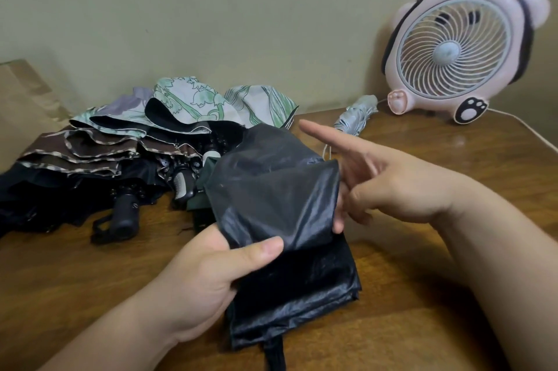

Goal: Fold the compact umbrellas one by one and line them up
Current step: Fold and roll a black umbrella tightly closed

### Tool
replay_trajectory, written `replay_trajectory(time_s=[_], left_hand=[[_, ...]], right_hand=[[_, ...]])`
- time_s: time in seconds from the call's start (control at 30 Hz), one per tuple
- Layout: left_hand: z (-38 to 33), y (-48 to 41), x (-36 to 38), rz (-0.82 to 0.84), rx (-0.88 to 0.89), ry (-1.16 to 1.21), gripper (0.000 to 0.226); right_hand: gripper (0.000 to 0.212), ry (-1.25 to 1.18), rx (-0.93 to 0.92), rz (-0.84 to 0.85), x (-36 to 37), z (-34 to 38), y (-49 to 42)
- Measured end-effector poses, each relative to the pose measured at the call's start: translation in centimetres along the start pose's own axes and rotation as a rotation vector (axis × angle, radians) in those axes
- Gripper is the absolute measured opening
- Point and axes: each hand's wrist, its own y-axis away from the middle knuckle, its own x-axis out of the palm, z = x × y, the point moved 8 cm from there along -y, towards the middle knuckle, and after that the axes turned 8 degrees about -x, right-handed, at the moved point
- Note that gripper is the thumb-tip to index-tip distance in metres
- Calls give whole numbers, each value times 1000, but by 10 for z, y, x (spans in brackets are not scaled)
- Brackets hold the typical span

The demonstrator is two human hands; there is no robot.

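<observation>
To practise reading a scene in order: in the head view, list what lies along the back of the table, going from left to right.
pile of unfolded umbrellas → folded grey umbrella → pink fan

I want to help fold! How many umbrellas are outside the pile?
2. The black umbrella is held by left hand and right hand; the silver umbrella lies beside the pink fan. The pile may hide others.
</observation>
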Motion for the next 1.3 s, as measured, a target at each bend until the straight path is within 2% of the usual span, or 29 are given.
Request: replay_trajectory(time_s=[0.1,0.2,0.33,0.43,0.5,0.63,0.7,0.83,0.9,1.0,1.03,1.07,1.1,1.2,1.27,1.3], left_hand=[[2,1,1,25,-13,35,63],[2,3,-4,16,-18,127,72],[3,6,1,160,-36,185,59],[5,5,5,181,-27,157,58],[6,3,2,99,-34,83,68],[7,3,5,59,-74,12,75],[8,5,2,10,-85,-5,76],[11,6,-3,4,-84,40,76],[6,10,6,107,-74,164,64],[-1,12,-9,-7,-97,291,48],[1,9,-12,-29,-45,221,49],[9,3,1,87,-56,179,54],[11,2,0,78,-68,117,61],[7,3,-2,18,-20,-35,76],[5,4,-1,-14,-29,-104,72],[2,6,1,-11,-25,-152,68]], right_hand=[[110,-82,2,-197,-20,-9,-4],[93,25,17,-337,-32,-18,-9],[77,40,56,-335,-23,-20,-17],[73,152,61,-370,-28,-21,-13],[69,246,50,-430,-38,-22,-8],[50,602,118,-596,-62,-20,-1],[44,713,142,-576,-60,-17,-2],[37,1042,68,-477,-52,-5,-7],[35,999,111,-430,-53,-11,-6],[37,912,127,-475,-57,-9,-1],[31,932,108,-530,-60,-3,2],[26,960,107,-585,-63,4,6],[27,963,121,-624,-64,10,10],[41,856,213,-577,-57,11,16],[25,704,255,-525,-45,12,16],[15,548,257,-542,-42,14,19]])
